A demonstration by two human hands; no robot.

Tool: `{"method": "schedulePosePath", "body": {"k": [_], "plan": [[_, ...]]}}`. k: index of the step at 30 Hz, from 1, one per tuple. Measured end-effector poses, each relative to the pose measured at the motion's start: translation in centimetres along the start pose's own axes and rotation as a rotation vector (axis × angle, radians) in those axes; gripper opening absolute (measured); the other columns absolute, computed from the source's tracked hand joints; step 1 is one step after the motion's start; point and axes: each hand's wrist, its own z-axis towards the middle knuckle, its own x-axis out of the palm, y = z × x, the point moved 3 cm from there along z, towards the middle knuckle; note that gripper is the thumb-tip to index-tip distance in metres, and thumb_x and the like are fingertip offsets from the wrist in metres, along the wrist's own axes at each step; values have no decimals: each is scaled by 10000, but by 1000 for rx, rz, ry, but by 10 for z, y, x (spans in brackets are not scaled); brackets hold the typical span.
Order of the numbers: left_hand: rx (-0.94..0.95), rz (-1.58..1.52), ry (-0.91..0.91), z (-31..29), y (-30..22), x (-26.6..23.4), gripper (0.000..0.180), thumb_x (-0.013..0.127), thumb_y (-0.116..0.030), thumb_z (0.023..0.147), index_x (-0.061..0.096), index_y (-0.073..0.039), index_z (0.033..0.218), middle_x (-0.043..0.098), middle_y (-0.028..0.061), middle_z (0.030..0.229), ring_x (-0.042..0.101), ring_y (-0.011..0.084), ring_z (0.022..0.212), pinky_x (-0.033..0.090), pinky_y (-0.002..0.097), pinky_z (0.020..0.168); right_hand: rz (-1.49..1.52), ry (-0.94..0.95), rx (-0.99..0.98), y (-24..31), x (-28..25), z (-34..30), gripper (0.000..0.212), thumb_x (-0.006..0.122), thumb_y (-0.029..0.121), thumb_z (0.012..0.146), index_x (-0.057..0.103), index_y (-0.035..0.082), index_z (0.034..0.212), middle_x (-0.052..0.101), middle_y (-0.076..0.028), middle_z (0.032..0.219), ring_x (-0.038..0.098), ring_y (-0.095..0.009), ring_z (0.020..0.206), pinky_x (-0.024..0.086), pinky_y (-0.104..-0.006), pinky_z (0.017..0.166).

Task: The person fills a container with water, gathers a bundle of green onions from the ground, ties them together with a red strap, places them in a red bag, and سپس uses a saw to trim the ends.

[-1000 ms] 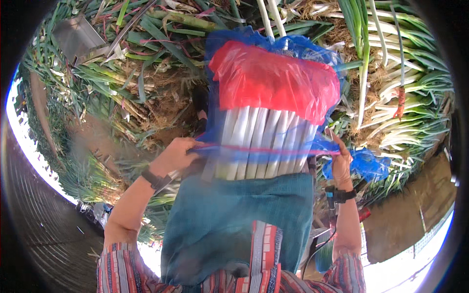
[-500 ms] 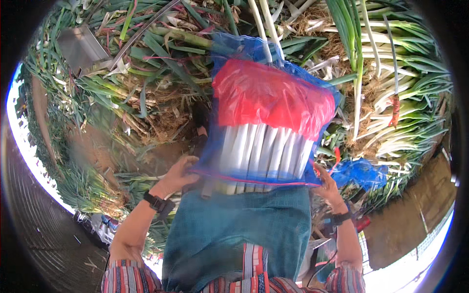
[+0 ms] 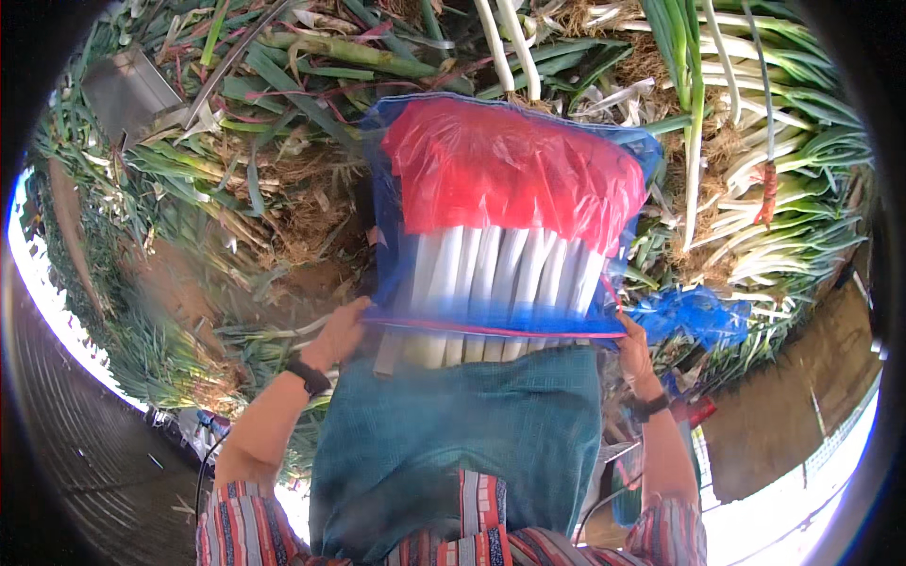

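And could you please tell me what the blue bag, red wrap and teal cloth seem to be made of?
Blue bag: sheer plastic, possibly fine mesh, since white stalks show through.
Red wrap: probably thin, glossy plastic film, given its crinkles and highlights.
Teal cloth: apparently matte woven fabric, with soft folds; fibre unclear.

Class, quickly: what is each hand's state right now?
Left hand: closed on the translucent blue mesh bag, at the left end of its pink-trimmed edge.
Right hand: closed on that edge's right end.
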Motion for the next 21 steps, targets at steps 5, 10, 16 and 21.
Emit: {"method": "schedulePosePath", "body": {"k": [5, 10, 16, 21], "plan": [[45, -618, 37, -32, -60, -16, 620, 613, -76, 786, 396, -97, 1367, 603, 143, 1119, 530, 239, 1120, 408, 368, 971, 123, -40, 110, 64, 13, -22, 380, 525, -30, 725, 624, 11, 1090, 652, -99, 868, 601, -181, 810, 469, -287, 747], [334, 308, -112, 3, -62, -25, 382, 613, -1, 696, 649, -62, 1071, 573, 183, 1058, 524, 370, 976, 424, 412, 886, -342, -17, -295, 46, -3, 10, 420, 527, -23, 723, 619, 81, 1120, 661, -106, 1033, 613, -271, 975, 449, -364, 884], [361, 286, -75, 28, 8, 0, 306, 530, 44, 661, 652, -19, 934, 622, 223, 927, 549, 399, 978, 445, 457, 875, -205, 59, 203, 97, 33, 8, 269, 481, 39, 775, 590, -11, 1015, 649, -159, 872, 621, -217, 837, 484, -350, 732], [42, 359, 179, 21, 26, 13, 345, 473, 4, 741, 641, -17, 1041, 624, 284, 930, 575, 461, 940, 455, 489, 882, -650, 106, -97, 120, 69, -44, 185, 584, 57, 722, 551, -3, 893, 560, -207, 868, 527, -405, 889, 424, -459, 785]]}}
